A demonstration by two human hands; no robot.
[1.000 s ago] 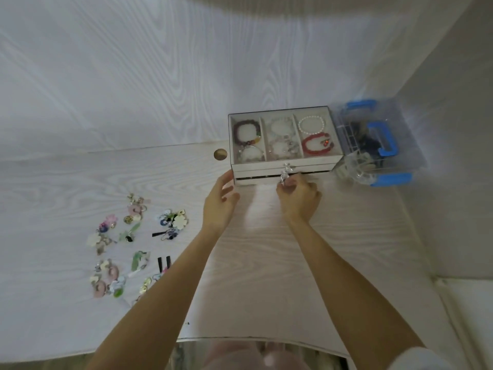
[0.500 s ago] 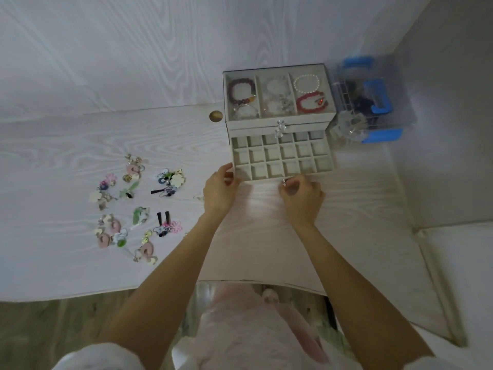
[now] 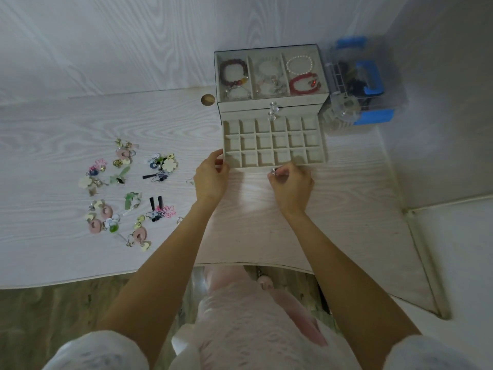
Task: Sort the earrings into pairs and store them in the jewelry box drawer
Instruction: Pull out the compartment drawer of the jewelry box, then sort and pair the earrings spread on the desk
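Since 1.0 s ago the drawer (image 3: 274,141) has come out of the jewelry box (image 3: 270,76) and now juts toward the person, its front edge well short of the table's (image 3: 266,217) curved near edge, with bare woodgrain between. At 0.5 s ago it was already out about this far. Its pale, felt-like grid shows 3 rows of 6 square cells.

At the drawer's front left corner, the left hand (image 3: 210,177) has its fingers curled onto the rim. At the front face, the right hand (image 3: 290,182) pinches the small clear knob (image 3: 274,170) between thumb and fingers.

Mixed earrings (image 3: 128,193) lie scattered on the table to the left of the left hand, well apart from the drawer: pink discs, cream flowers, green leaves, black bars.

Under the box's clear lid, 3 compartments hold beaded bracelets (image 3: 302,82). A clear plastic case (image 3: 362,84) with blue handle and latches sits just beside the box on the right, near the wall corner.
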